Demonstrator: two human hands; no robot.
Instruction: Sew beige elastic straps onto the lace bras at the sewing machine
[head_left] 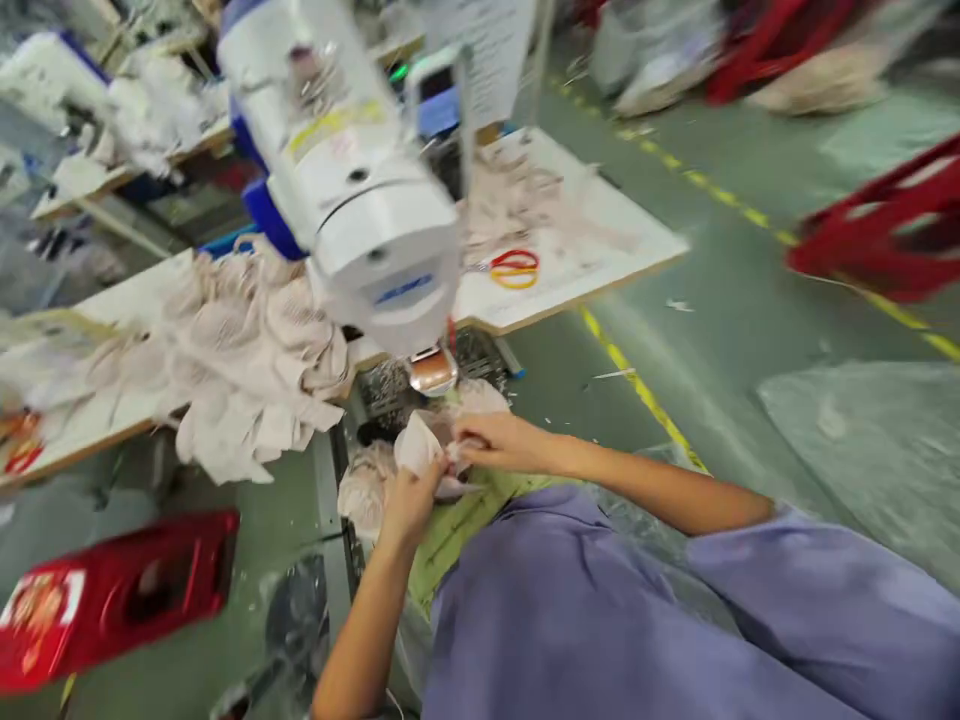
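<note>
Both hands meet in front of the sewing machine (382, 220), over the wearer's lap. Pinched at its lower edge by my left hand (409, 492) is a pale pink bra (417, 445), one moulded cup facing up. My right hand (491, 441), fingers curled closed, grips the same bra on its right side. Blur and the fingers hide the exact spot held. Just above the hands is the machine's needle area (433, 372), not touching them. More pale bra pieces (367, 490) bunch up beside my left hand.
Pale bra pieces (247, 340) heap over the left tabletop and hang off its edge. Scissors (514, 268) with red and orange handles lie on the right tabletop (630, 240). Red plastic stools (180, 565) stand lower left and at right. Yellow tape (645, 395) marks the floor.
</note>
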